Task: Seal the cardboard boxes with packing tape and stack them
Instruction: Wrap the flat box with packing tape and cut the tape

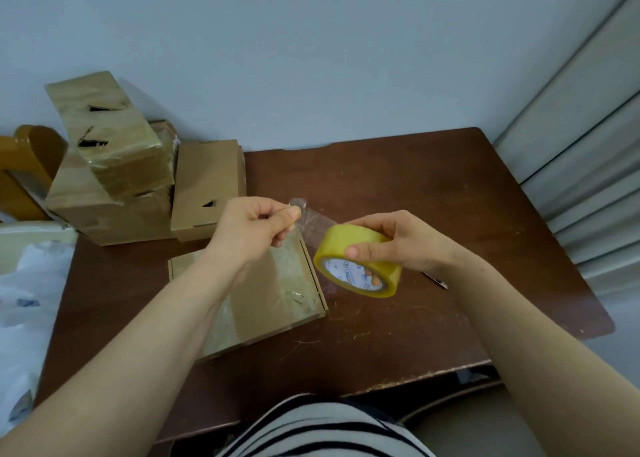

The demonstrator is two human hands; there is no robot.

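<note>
The left hand (256,226) pinches the loose tape end (306,214). The right hand (398,242) grips the yellow tape roll (356,261). Below them a flat box (266,297) lies shut on the table (415,193). Taped boxes (110,166) sit piled at the back left, their insides hidden.

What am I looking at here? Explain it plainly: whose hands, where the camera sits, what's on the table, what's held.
There is no machine here, only a person working with bare hands. The single picture comes from a camera worn on their head, looking forward and down. The right hand grips a yellow tape roll. The left hand pinches the loose tape end, drawn out from the roll. Below them, a flat cardboard box lies on the brown table, with some clear tape already on it. At the far left, taped boxes are piled up, with a plain box beside them.
</note>
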